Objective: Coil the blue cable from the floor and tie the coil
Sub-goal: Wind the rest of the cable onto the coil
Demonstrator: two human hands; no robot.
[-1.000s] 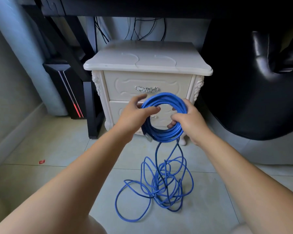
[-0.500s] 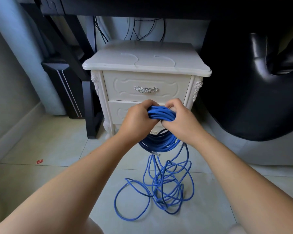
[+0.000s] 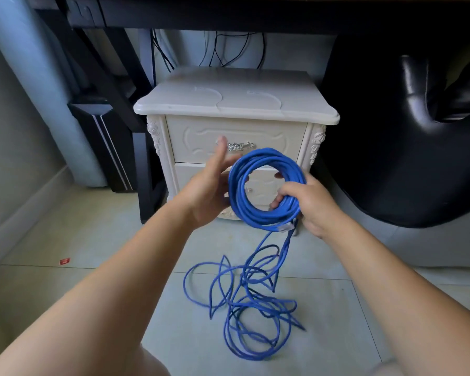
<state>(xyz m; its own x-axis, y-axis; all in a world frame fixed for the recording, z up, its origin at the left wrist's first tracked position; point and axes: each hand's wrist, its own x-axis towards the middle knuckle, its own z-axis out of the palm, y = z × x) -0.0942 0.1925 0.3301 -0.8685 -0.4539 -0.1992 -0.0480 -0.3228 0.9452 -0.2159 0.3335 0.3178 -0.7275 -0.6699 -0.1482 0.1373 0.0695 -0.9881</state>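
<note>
A blue cable coil [image 3: 258, 218] of several turns hangs upright in front of me. My right hand [image 3: 307, 202] grips its lower right side. My left hand [image 3: 209, 185] is at the coil's left edge with fingers spread and thumb raised, palm against the turns. A clear plug [image 3: 286, 227] sticks out at the coil's bottom. From there a strand drops to the loose blue cable [image 3: 250, 302], tangled in loops on the tiled floor.
A white two-drawer nightstand [image 3: 236, 109] stands right behind the coil. A black chair [image 3: 407, 137] fills the right side. A black desk leg [image 3: 144, 169] and a dark computer case [image 3: 106, 147] stand at the left. A small red scrap [image 3: 65, 261] lies on the floor.
Both hands were clenched together on top of the coil; now they have parted, the coil is opened round and held higher, and the left hand has spread its fingers.
</note>
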